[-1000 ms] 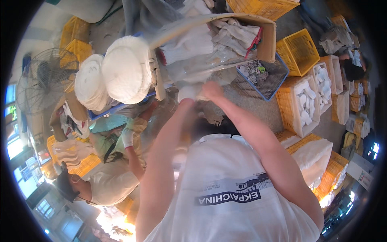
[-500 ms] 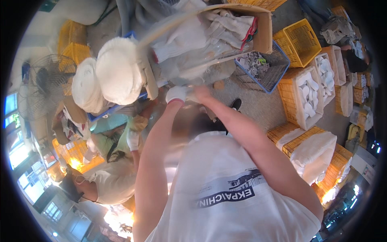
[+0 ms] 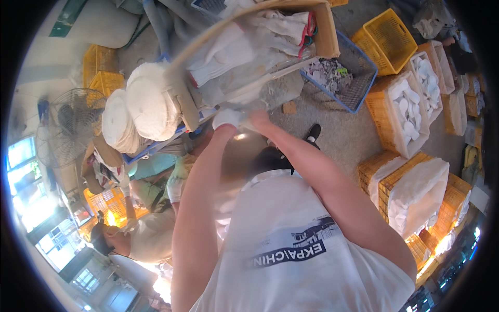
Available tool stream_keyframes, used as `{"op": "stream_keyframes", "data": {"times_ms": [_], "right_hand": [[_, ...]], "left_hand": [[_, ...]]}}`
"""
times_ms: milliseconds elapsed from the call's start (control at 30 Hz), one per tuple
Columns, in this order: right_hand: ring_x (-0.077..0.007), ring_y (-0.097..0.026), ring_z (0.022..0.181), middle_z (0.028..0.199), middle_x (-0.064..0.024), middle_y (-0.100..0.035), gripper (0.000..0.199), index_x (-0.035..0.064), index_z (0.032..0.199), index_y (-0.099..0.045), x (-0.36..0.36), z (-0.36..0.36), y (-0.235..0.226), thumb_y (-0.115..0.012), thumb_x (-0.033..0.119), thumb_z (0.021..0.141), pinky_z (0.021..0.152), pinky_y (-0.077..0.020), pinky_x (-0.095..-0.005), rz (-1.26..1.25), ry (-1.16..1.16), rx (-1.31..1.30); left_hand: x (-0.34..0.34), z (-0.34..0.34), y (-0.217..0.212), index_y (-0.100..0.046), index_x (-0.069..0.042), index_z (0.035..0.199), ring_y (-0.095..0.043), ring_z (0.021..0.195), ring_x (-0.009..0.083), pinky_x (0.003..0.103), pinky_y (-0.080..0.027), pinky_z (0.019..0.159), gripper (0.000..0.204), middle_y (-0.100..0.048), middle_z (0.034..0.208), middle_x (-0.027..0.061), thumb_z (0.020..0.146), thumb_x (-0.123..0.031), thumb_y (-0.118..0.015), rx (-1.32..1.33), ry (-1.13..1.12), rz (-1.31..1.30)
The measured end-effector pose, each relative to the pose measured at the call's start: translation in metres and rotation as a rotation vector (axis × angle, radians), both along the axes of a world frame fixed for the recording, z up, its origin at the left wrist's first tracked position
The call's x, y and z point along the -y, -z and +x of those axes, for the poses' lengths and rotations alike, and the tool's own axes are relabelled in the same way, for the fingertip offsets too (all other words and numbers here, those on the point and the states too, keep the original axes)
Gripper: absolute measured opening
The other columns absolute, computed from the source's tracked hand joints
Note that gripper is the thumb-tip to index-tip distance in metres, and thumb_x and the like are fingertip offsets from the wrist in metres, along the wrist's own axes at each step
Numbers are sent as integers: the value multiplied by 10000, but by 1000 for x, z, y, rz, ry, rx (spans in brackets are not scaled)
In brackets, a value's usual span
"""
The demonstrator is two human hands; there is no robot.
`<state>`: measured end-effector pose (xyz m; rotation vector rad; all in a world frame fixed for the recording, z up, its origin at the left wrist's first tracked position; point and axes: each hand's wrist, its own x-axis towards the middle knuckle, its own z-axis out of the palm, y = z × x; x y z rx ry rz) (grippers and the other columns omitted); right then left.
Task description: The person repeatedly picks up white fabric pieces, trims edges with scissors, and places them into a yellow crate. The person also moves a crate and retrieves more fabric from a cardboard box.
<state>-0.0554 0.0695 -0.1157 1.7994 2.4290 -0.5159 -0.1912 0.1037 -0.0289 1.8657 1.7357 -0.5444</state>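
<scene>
The left hand point(image 3: 226, 119), gloved in white with a pink cuff, and the right hand point(image 3: 260, 120), with skin visible at its back and wrist, are extended forward, side by side and close together. The right hand appears curled. The fingertips of both are blurred or hidden; from where I stand, I cannot tell whether they press together or pinch anything.

Step in hand, as judged: close two-handed handling in front of an open cardboard carton point(image 3: 326, 32). Next move, as judged: calls for a sure, paired grip and clearance from the carton's near edge.

Location: the carton lies just beyond the hands, its near edge close to the fingers; contact cannot be confirmed. White gloves point(image 3: 223, 54) with red cuffs lie inside it. Beyond and to the right, a blue crate point(image 3: 361, 83) contains scraps point(image 3: 330, 75). Pale discs point(image 3: 149, 101) are stacked to the left.
</scene>
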Motion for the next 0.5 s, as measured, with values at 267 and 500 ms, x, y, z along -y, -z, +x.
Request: {"op": "stream_keyframes", "data": {"times_ms": [267,500], "right_hand": [[-336,-672,855,922,-182,-685,149,35,900,-696,-19,28,1,-586,94,819,719,-528,-439,93,-4,-389],[-315,-654,962,984,-166,-681,197,69,932,-717,-15,4,4,-618,189,813,834,-515,-439,-262,77,-222]], "left_hand": [[-8,19,7,-744,-114,960,-687,912,313,412,-555,758,214,-700,1024,138,792,-194,-637,36,193,230],[-4,13,-11,-699,-146,1098,-656,1021,306,415,-534,855,279,-670,1139,131,851,-205,-586,-126,216,-35]]}}
